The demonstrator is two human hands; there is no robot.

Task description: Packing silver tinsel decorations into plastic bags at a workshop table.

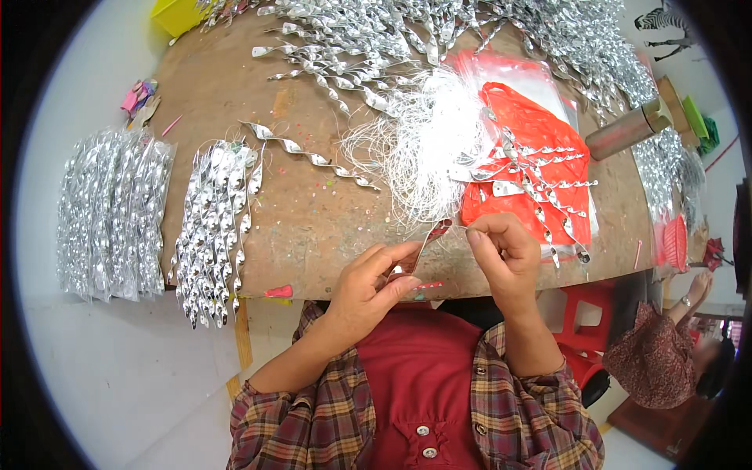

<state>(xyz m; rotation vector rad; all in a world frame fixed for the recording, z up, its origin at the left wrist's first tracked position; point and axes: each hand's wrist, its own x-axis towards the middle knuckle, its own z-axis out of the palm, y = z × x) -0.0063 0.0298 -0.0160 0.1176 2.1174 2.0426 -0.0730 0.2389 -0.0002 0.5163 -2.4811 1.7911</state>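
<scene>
My left hand (368, 282) is closed on a shiny twisted metallic spiral strip (435, 232), which shows reddish reflections and points up and away from my fingers. Beside it, my right hand (507, 254) pinches a thin white string (457, 228) between thumb and forefinger; the string runs toward the strip's upper end. Whether it passes through the strip is too small to tell. Just beyond both hands lies a tangled heap of white string (439, 141). Silver spiral strips (540, 188) lie crossed over a red plastic bag (521, 129) to the right.
Bagged spirals (113, 211) and a loose bundle of strung spirals (215, 227) lie at the left. A single spiral (317, 159) rests mid-table. Large silver piles fill the far side. A metal cylinder (627, 130) stands right. Behind, a red stool (583, 309) and another person (658, 352).
</scene>
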